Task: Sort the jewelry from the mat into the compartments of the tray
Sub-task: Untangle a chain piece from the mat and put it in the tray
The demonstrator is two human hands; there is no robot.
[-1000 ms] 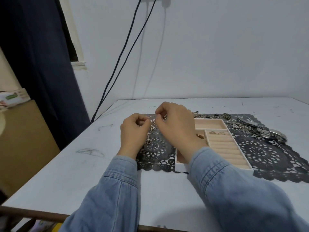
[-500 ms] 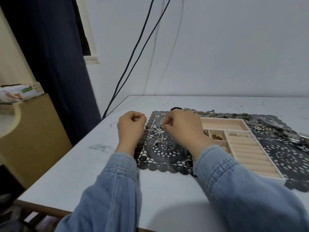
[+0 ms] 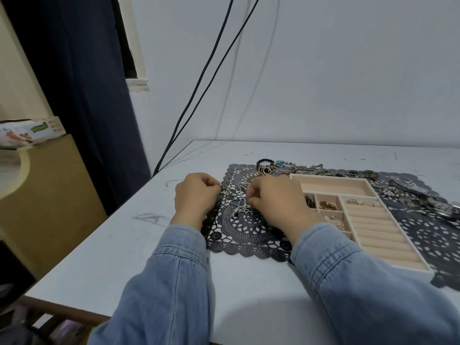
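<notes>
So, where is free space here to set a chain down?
Free: white table left of the left hand; the beige tray's long far compartment. Crowded: tangled silver chains by the right hand, jewelry pile on the dark lace mat's right side.

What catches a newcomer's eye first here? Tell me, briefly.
Over the black lace mat, the left hand and the right hand both pinch at a tangle of silver chains between them. Right of them lies the beige tray, a few pieces already in its small compartments.
</notes>
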